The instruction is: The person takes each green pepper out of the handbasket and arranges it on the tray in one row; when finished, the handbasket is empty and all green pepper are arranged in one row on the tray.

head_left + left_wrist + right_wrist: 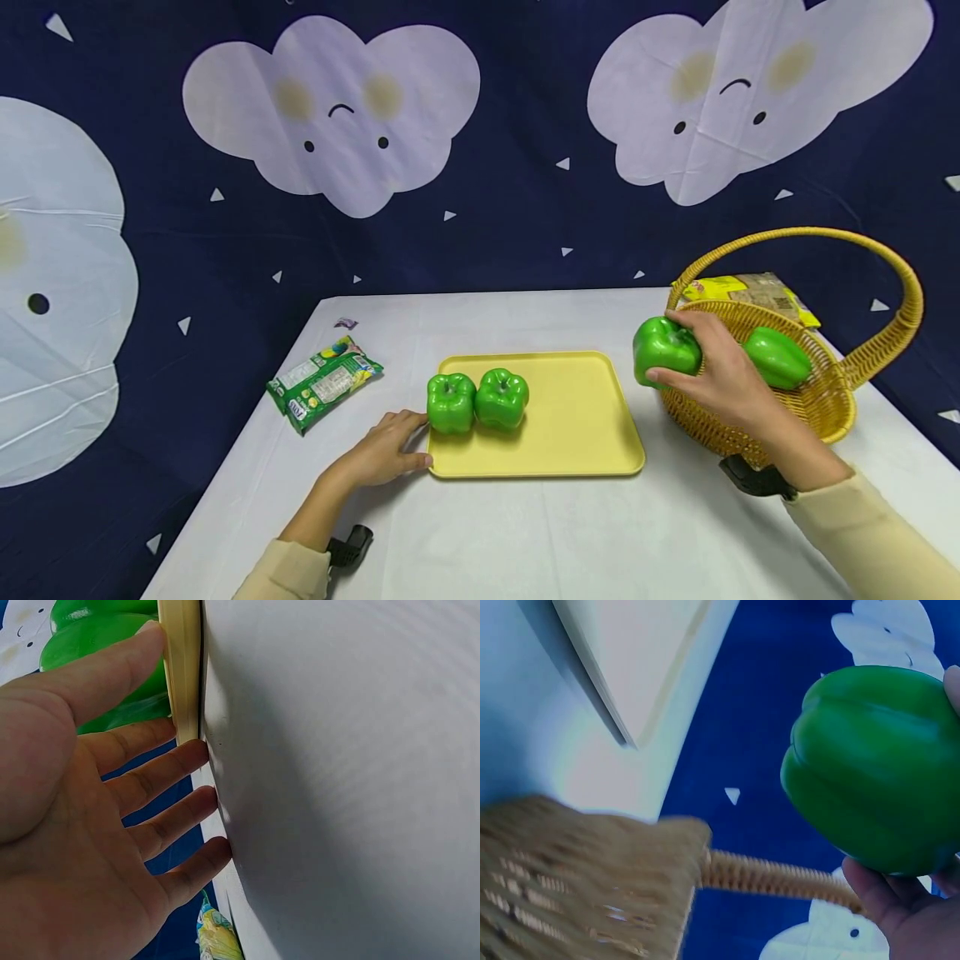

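A: What's nearest on the tabletop (487,533)?

B: The left hand (386,450), at left. Its grip is released: fingers loosely extended and apart, thumb and forefinger at the left edge of the tray (570,417).

A: Touching it?

B: The thumb seems to meet the rim; I can't tell for every finger.

A: And on the tray?

B: Two green peppers, side by side at its left end: the left pepper (452,403) and, right against it, the middle pepper (502,399). Both sit stem up.

A: What about the right hand (716,367)?

B: It's farther off, on the right. That grip is clasped round the held pepper (663,352), thumb on the near side and fingers over the top. The pepper is lifted, between the tray and the basket (690,425), just at the basket's left rim.

A: Anything in the basket?

B: One more, the basket pepper (778,358), lying on its side.

A: Beyond those?

B: At left, past the left hand, a green bag (324,382) lies flat, with a small purple wrapper (346,322) farther back. A yellow bag (720,288) lies behind the basket. Farthest is the dark blue backdrop (525,258), with pale clouds.
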Motion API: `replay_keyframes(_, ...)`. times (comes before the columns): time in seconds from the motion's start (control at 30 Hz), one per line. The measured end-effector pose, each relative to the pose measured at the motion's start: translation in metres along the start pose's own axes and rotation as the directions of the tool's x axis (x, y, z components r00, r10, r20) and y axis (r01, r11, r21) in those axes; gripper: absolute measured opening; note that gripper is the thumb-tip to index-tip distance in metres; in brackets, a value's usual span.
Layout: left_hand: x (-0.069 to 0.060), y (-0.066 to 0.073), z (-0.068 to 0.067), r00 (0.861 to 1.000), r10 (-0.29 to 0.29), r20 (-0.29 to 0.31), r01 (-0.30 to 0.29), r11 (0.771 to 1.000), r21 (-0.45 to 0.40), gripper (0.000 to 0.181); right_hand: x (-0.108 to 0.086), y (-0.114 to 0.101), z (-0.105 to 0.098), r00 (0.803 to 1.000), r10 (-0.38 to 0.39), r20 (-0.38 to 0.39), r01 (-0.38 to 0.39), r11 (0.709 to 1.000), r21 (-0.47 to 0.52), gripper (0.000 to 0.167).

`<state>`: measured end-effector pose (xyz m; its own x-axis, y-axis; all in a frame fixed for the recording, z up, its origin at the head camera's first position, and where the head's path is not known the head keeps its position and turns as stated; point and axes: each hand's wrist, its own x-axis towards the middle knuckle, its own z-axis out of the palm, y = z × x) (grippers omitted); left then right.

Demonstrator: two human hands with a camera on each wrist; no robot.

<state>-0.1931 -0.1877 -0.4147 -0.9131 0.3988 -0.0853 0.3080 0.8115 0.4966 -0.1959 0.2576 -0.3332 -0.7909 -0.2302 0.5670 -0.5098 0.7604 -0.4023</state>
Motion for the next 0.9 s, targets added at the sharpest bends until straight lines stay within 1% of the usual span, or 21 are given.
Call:
replay_keyframes(0.2,0.0,0.001,-0.001,1.0,-0.003,0.0,0.003,1.0,0.002,0.064,-0.005,-0.002,0.019,0.999,-0.053,0.009,0.053,0.999,-0.003,0.08)
replay_keyframes(0.53,0.001,0.001,-0.001,1.0,-0.015,0.002,0.015,1.0,0.004,0.064,-0.013,-0.01,0.047,0.997,-0.055,0.046,0.054,0.998,0.026,0.079)
replay_keyframes(0.77,0.001,0.0,0.0,1.0,-0.019,0.002,0.019,1.0,-0.001,0.065,-0.014,-0.014,0.066,0.994,-0.104,0.045,0.103,0.994,0.023,0.081)
replay_keyframes(0.9,0.001,0.0,0.0,1.0,-0.02,0.002,0.02,1.0,0.001,0.065,-0.013,-0.017,0.073,0.993,-0.102,0.06,0.101,0.995,0.018,0.081)
